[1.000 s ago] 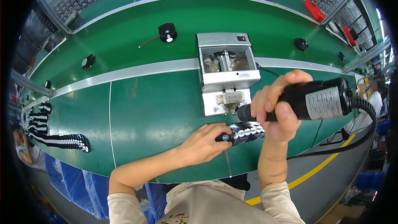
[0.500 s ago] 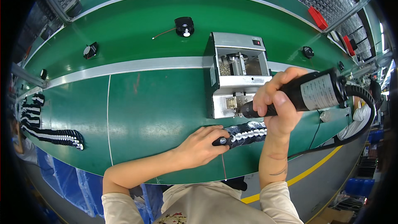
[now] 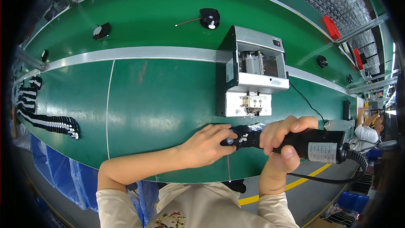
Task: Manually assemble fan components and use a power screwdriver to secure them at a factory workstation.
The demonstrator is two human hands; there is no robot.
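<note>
My right hand (image 3: 283,141) is wrapped around a black electric screwdriver (image 3: 310,138), which lies nearly level with its nose pointing left. The screwdriver's nose is over a small black fan (image 3: 229,142) at the left end of a packed row of black fans (image 3: 255,127) with white hubs. Its very tip is too small to make out. My left hand (image 3: 209,144) grips that end fan, fingers bent over its top. A thin red lead hangs from it toward the table's front edge. Part of the row is hidden behind my right hand and the screwdriver.
A grey metal screw feeder (image 3: 249,84) stands just beyond the row. Loose black fans, one (image 3: 209,18) with a red lead, lie on the green belt behind. More fan rows (image 3: 50,123) stand far left. A clear bottle (image 3: 339,125) and a co-worker (image 3: 368,133) are at right.
My right hand has brought the screwdriver from the feeder's front down toward me, onto the end fan. My left hand has stayed on the fan. The view has shifted slightly.
</note>
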